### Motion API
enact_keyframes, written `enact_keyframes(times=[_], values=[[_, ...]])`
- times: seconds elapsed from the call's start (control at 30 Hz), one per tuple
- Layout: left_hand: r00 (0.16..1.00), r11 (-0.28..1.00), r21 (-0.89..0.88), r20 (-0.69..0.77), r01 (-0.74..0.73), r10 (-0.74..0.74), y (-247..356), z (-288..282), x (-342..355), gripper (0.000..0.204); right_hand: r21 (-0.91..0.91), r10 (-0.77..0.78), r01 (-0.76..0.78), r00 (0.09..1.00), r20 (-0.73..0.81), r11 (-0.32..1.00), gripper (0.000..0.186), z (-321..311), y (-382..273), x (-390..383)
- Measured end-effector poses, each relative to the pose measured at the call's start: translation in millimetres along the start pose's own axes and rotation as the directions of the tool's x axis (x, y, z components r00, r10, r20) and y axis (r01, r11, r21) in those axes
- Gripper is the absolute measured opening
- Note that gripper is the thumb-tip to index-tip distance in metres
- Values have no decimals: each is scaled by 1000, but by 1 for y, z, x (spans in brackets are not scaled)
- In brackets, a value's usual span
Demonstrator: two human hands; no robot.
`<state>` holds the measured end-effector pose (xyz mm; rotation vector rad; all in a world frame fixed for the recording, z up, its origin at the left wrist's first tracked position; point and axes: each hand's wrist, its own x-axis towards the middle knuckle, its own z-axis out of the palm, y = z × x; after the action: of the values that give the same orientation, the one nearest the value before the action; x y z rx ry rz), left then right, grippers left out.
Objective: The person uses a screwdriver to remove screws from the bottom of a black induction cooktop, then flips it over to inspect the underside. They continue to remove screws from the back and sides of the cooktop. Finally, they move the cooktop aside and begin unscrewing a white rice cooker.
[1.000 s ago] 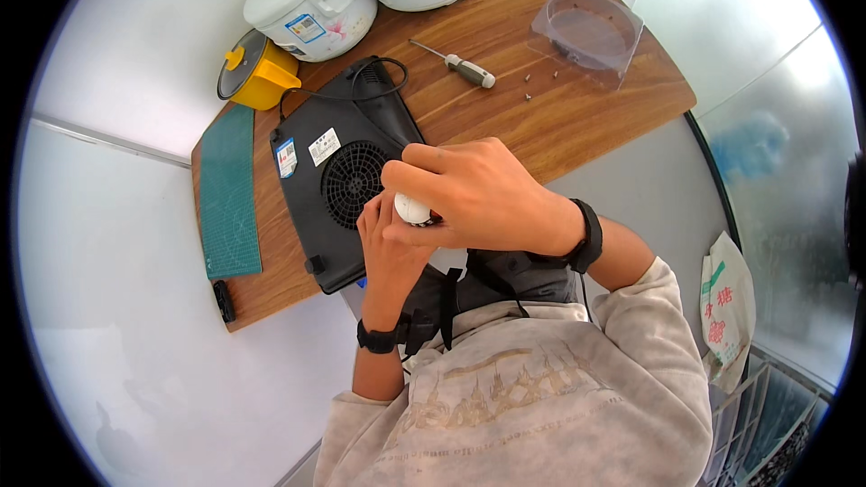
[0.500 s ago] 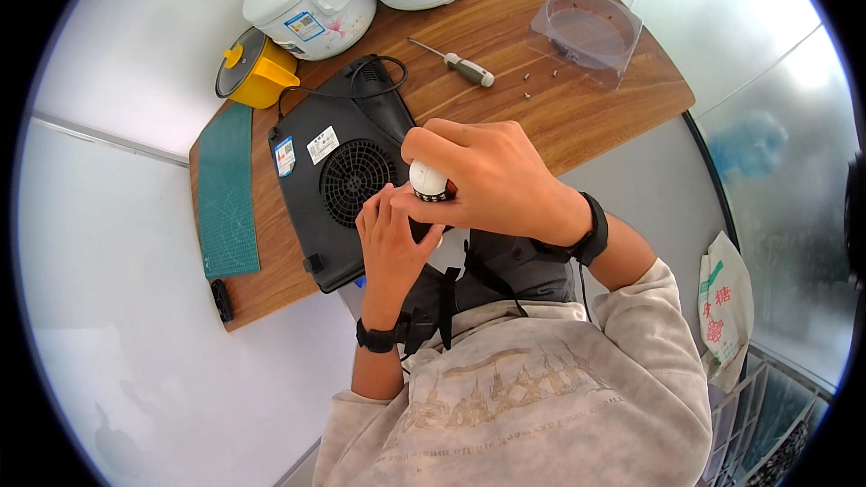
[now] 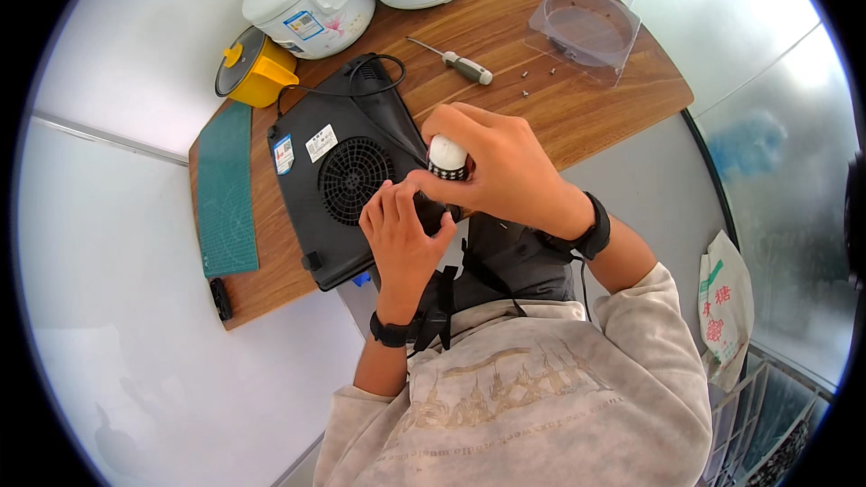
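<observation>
A black induction cooker (image 3: 311,189) lies upside down on the wooden table, its round fan grille (image 3: 356,180) facing up. My right hand (image 3: 505,162) is closed round a white-handled screwdriver (image 3: 446,153) with a dark patterned ring, held upright over the cooker's near right corner. Its shaft and tip are hidden beneath my hand. Just left of it, my left hand (image 3: 400,243) rests on the cooker's near edge, fingers forward and thumb spread apart. No held object shows in it.
A second screwdriver (image 3: 467,68) lies beyond the cooker, with loose screws (image 3: 525,93) and a clear plastic tray (image 3: 586,32) to its right. Farther back stand two white rice cookers (image 3: 311,0) and a yellow pot (image 3: 262,72). A green cutting mat (image 3: 227,194) lies at left.
My right hand and the white-handled screwdriver have shifted right and slightly away from me. My left hand has slid a little right, its thumb now farther from the fingers.
</observation>
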<state>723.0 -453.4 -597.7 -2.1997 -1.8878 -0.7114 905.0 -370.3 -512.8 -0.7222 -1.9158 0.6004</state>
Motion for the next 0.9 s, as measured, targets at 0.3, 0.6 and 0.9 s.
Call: enact_keyframes(times=[0.3, 0.6, 0.9], values=[[998, 998, -24, 15, 56, -56, 2, 2, -2, 62, -29, 194, -208, 945, -262, 978, 33, -12, 25, -17], [999, 999, -28, 14, 46, -46, 1, 4, -3, 64, 398, 671, -578, 728, -144, 712, 29, -23, 78, -57], [999, 999, -32, 3, 39, -39, 0, 10, -1, 65, 658, 778, -533, 615, -130, 532, 24, -42, 93, -86]])
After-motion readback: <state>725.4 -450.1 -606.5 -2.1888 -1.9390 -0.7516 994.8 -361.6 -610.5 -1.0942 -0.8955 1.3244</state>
